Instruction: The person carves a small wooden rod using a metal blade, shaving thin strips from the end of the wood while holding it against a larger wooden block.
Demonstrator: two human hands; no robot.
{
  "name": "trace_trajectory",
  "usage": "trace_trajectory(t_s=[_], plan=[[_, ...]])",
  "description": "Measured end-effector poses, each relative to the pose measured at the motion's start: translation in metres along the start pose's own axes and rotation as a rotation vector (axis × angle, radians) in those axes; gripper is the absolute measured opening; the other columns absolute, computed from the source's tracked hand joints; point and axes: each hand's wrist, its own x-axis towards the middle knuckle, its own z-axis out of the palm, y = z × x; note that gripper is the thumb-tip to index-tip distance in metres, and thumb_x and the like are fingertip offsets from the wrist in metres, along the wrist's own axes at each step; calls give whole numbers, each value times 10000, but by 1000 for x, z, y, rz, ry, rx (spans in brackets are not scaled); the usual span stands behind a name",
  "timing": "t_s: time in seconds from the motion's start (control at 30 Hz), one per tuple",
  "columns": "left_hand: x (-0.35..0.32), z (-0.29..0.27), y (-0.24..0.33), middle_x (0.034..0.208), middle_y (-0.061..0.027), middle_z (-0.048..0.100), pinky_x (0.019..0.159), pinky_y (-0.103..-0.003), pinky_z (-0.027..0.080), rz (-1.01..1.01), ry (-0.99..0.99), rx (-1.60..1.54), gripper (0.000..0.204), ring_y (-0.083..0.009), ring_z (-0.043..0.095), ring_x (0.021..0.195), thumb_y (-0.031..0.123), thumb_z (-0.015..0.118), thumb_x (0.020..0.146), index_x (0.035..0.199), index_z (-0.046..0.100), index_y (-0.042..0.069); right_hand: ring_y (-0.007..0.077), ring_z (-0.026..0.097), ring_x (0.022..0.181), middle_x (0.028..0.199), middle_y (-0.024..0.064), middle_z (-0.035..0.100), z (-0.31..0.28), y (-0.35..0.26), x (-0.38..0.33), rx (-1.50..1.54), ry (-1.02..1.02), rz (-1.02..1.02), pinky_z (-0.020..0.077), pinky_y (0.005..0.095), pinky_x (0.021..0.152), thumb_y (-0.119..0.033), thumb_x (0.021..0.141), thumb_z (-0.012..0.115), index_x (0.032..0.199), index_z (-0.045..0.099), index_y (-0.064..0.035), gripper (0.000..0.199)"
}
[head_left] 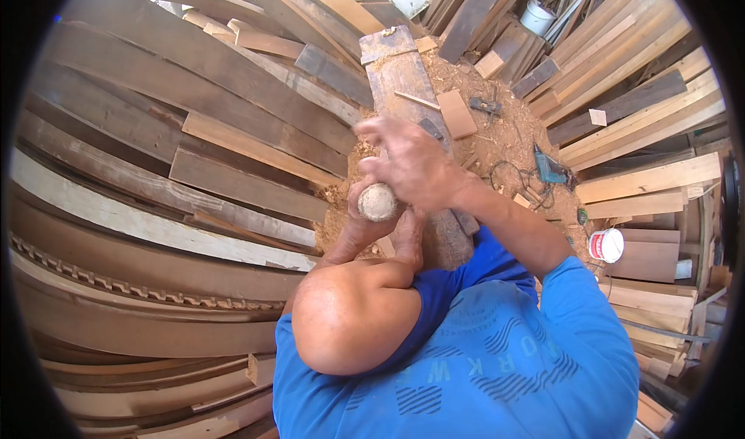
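Note:
My left hand [362,220] is wrapped round an upright thing with a pale, rough, round end [378,202]. Only that end shows, so I cannot tell its kind. Just above and to the right of it is my right hand [411,164], smeared by motion, its fingers apart and nothing visible in them. My bare bent knee [349,315] rises in front of me, below the left hand. Under and beyond my hands runs a long, worn wooden plank [400,82], partly hidden by them. A thin stick [417,100] lies across it.
Wood shavings [504,148] cover the ground. Beside the plank lies a reddish board piece [456,114]. To the right are a teal power tool [549,167] with a cord and a white tub [606,246]. Stacked boards [155,183] line the left; more timber [644,183] lies right.

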Motion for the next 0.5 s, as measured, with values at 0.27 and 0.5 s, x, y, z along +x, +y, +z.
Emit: trace_trajectory(t_s=[0.27,0.5], plan=[[18,-6,16,888,-87,619,740,-348,484,83,-495,-117,271,-178,588,846,95,783,767,977,617,54,225,664,943,1001,154,682,41,120,-78,1104,-576,1007,540,370,824,-292,943,567,1154,573,-21,343],[43,-11,34,1200,-132,560,923,-445,416,206,-845,69,482,-250,518,1106,214,767,781,1189,564,58,173,634,715,808,67,620,75,126,-104,1566,-201,992,576,362,679,-184,916,600,918,615,-11,174]])
